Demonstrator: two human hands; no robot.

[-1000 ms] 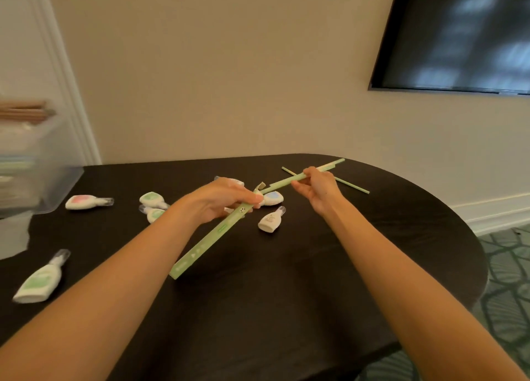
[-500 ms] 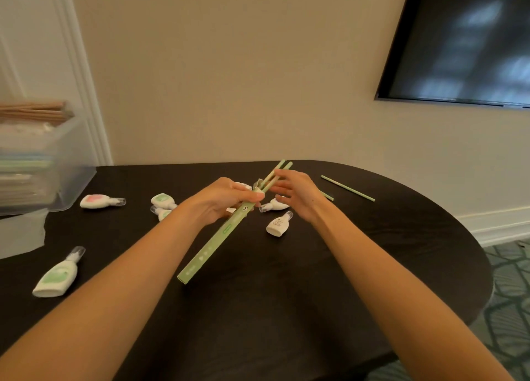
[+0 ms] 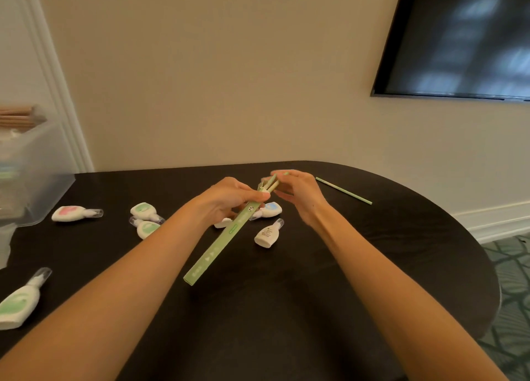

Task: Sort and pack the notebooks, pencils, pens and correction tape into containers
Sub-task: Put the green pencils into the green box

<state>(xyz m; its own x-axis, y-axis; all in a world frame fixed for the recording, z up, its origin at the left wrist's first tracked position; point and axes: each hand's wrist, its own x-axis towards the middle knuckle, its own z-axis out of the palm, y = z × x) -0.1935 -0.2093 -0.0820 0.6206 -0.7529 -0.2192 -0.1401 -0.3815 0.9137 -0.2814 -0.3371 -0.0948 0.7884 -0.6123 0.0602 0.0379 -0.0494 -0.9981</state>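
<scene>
Left hand [image 3: 229,200] grips the long green cardboard pencil box [image 3: 226,237] near its open end; fingers [image 3: 288,180] of the right hand [image 3: 301,200] pinch the protruding green pencils [image 3: 272,181].

A single wide-angle view looks from the person's head, forward and slightly down, along both forearms onto the desk [image 3: 286,309]. It faces the beige wall [image 3: 229,79], with a dark screen [image 3: 459,36] at upper right and a clear bin [image 3: 43,174] cut by the left edge. The left hand [image 3: 229,200], gripping a green box [image 3: 218,251], and the blurred right hand [image 3: 298,194] sit mid-frame, near the lens.
</scene>
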